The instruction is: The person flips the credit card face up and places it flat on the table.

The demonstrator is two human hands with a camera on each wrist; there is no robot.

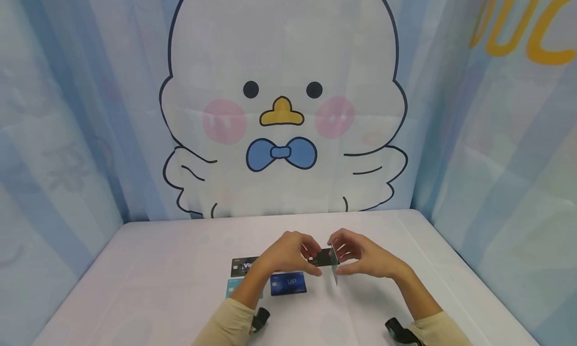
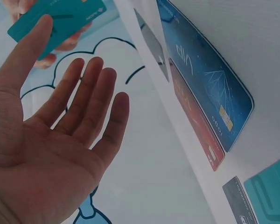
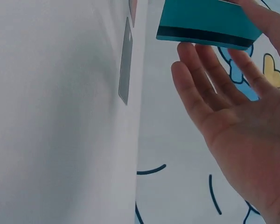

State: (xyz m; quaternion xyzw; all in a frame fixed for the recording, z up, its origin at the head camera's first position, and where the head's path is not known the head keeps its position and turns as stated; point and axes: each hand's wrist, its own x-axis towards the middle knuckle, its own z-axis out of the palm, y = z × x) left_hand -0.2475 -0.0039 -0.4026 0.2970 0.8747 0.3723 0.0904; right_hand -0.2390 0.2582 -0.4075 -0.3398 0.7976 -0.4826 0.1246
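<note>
My right hand (image 1: 367, 256) pinches a teal bank card (image 3: 205, 23) by its edge, above the table. The card stands nearly edge-on in the head view; its dark stripe faces the right wrist camera. Just left of it, my left hand (image 1: 288, 256) hovers with fingers loosely bent, holding nothing; its thumb overlaps the card in the left wrist view. Beneath the hands lies a black card (image 1: 322, 258). A dark blue VIP card (image 1: 288, 284) and a red card (image 2: 196, 116) lie below my left hand, the red one mostly hidden in the head view.
Left of these, another black card (image 1: 241, 267) and a light blue card (image 1: 233, 286) lie on the white table (image 1: 158, 286), partly behind my left arm. Fabric walls (image 1: 284, 186) with a cartoon duck enclose the table at the back and sides.
</note>
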